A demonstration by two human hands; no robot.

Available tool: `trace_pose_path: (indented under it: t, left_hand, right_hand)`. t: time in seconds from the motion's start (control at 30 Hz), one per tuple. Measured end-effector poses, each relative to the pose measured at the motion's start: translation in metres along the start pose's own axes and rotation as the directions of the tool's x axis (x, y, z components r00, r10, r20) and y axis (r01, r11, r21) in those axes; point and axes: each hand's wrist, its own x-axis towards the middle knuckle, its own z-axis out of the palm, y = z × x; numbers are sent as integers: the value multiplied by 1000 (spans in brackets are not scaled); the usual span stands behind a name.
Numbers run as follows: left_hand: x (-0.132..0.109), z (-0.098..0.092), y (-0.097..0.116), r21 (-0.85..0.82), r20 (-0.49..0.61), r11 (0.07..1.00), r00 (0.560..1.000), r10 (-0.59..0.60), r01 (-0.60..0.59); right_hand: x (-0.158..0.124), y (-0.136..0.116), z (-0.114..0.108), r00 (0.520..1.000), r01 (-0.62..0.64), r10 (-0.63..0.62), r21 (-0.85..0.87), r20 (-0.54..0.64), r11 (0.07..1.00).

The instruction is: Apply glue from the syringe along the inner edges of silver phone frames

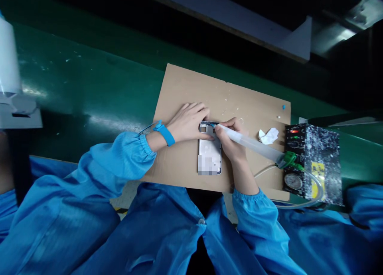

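The right hand (pixel 232 146) pinches a syringe (pixel 257 146) while the left hand (pixel 189 121), loosely curled, grips the phone housing (pixel 208 149) mid-picture, on cardboard (pixel 179 165) beside a speckled control box (pixel 327 151) at right.

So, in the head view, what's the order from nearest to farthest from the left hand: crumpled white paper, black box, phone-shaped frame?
1. Phone-shaped frame: at the left hand's thumb.
2. Crumpled white paper: to the right, on cardboard.
3. Black box: farther right.
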Motion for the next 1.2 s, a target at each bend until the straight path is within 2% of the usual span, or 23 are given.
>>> trace_pose_path:
  t: [0.67,1.2]
  left_hand:
    - [1,-1,2,-24,-8,1000,1000,-17,17]
    - [1,0,1,-13,0,1000,1000,-13,13]
  right_hand:
    - [1,1,1,999,-32,31,-64,-5,997]
    - [3,-1,2,999,-13,10,-80,-33,997]
